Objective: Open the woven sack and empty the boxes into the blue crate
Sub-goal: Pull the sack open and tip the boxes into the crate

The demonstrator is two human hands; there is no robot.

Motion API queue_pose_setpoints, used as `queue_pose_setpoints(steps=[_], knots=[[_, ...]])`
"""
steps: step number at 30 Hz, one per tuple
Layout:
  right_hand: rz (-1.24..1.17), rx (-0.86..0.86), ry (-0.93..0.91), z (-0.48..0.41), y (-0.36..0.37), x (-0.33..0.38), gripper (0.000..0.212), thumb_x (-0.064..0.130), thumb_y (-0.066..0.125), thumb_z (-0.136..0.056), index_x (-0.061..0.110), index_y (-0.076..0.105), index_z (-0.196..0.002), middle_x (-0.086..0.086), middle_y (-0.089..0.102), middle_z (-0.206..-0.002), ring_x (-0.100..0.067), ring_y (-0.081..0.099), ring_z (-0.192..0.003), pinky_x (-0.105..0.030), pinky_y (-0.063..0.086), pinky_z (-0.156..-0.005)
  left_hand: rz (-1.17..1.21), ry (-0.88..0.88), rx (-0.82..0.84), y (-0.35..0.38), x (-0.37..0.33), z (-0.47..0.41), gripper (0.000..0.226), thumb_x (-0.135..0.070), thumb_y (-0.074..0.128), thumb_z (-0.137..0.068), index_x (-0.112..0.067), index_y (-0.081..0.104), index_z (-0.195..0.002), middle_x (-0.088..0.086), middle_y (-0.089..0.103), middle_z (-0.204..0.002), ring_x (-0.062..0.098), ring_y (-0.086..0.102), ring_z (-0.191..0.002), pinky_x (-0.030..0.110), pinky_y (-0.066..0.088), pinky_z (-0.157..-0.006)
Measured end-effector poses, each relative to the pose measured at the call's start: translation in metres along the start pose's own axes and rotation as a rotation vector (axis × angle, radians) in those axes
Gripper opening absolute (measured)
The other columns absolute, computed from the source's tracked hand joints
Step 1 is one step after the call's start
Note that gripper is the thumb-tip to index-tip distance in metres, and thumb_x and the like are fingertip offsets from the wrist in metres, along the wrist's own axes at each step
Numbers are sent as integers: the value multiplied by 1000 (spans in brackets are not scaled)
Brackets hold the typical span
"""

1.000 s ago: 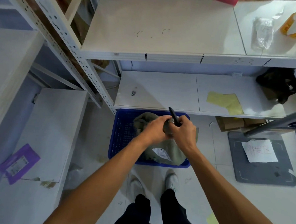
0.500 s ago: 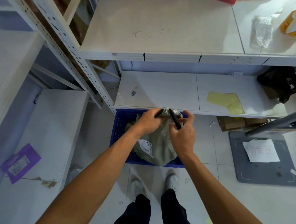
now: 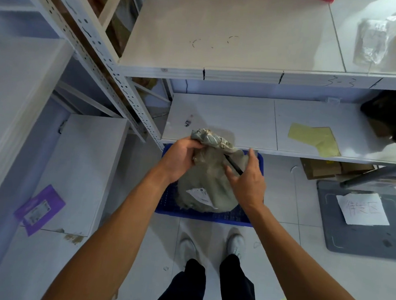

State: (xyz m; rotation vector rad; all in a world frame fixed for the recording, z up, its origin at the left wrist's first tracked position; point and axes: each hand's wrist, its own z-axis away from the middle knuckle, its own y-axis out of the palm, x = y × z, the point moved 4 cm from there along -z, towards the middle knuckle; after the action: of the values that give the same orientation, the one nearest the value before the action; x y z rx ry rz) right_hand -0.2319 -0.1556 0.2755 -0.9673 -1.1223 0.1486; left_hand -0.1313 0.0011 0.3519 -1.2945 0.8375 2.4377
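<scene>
A grey-green woven sack (image 3: 210, 181) with a white label stands upright in the blue crate (image 3: 202, 214) on the floor below the shelf. My left hand (image 3: 180, 159) grips the bunched, crumpled neck of the sack and holds it up. My right hand (image 3: 246, 179) is at the sack's right side with fingers spread, a thin black tool (image 3: 233, 164) held between thumb and palm, its tip against the sack near the neck. No boxes are visible; the sack hides its contents.
White metal shelving (image 3: 221, 71) stands in front and to the left. A yellow paper (image 3: 315, 139) and a black bag (image 3: 393, 116) lie on the lower shelf. A grey mat with a paper sheet (image 3: 361, 219), cardboard boxes (image 3: 320, 167) and my feet (image 3: 211, 244) are on the floor.
My left hand has pulled the sack's neck upward and to the left, lifting the sack taller. My right hand has let go of the neck and spread open beside the sack, still holding the tool.
</scene>
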Motion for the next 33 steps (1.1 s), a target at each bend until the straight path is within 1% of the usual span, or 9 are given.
queue_pose_setpoints(steps=[6, 8, 11, 16, 21, 23, 25, 29, 33], knots=[[-46, 106, -94, -24, 0, 9, 58, 42, 68, -90, 35, 46, -144, 4, 66, -130, -19, 68, -103, -45, 59, -84, 253, 5, -47, -8, -10, 2, 32, -10, 39, -94, -7, 69, -104, 11, 70, -104, 26, 64, -101, 40, 47, -98], [0, 138, -133, -25, 2, 13, 68, 37, 71, -87, 34, 41, -148, 3, 57, -140, -19, 66, -104, -42, 59, -83, 317, -2, -87, -11, -11, 1, 31, -11, 39, -93, -8, 66, -106, 12, 68, -106, 29, 61, -105, 42, 45, -101], [106, 238, -202, -19, 9, 17, 93, 40, 71, -80, 35, 18, -156, 0, 48, -148, -20, 66, -86, -40, 58, -70, 343, -2, -102, -13, -15, 4, 36, -11, 35, -95, -9, 70, -95, 11, 71, -96, 28, 64, -96, 42, 47, -97], [86, 158, -129, -16, 13, 10, 100, 50, 72, -83, 31, 9, -159, -1, 59, -141, -26, 71, -88, -32, 48, -61, 375, 8, -122, -18, -17, 7, 44, -10, 34, -94, -13, 73, -74, 6, 68, -81, 23, 61, -85, 40, 45, -95], [-16, 120, -209, -29, 14, 20, 54, 38, 70, -91, 33, 50, -141, 5, 58, -142, -21, 69, -101, -34, 56, -73, 299, 20, -159, -24, -17, 3, 35, -8, 35, -92, -13, 64, -73, 3, 65, -74, 19, 59, -76, 35, 48, -84], [-4, 81, -170, -37, 12, 20, 34, 33, 68, -94, 28, 63, -127, 5, 64, -132, -21, 69, -97, -30, 49, -67, 297, 23, -198, -25, -15, 0, 37, -7, 35, -92, -13, 64, -69, 3, 64, -72, 18, 59, -75, 35, 47, -85], [-2, 49, -146, -41, 9, 17, 22, 28, 67, -95, 23, 68, -117, 4, 70, -120, -20, 68, -90, -28, 44, -63, 290, 35, -225, -26, -15, -2, 40, -6, 34, -92, -12, 66, -68, 5, 65, -74, 19, 59, -76, 36, 47, -85], [16, 65, -110, -42, 8, 4, 12, 28, 64, -97, 23, 67, -107, 0, 74, -100, -20, 64, -75, -37, 54, -63, 219, 78, -256, -23, -19, -2, 53, -4, 33, -93, -14, 74, -61, 4, 68, -71, 17, 63, -74, 33, 51, -78], [90, 107, -104, -38, 10, -13, 16, 27, 60, -99, 21, 65, -113, -2, 74, -96, -16, 52, -68, -28, 39, -57, 62, 73, -297, -28, -14, -5, 37, -4, 36, -94, -12, 69, -78, 1, 69, -74, 15, 63, -77, 32, 50, -78]])
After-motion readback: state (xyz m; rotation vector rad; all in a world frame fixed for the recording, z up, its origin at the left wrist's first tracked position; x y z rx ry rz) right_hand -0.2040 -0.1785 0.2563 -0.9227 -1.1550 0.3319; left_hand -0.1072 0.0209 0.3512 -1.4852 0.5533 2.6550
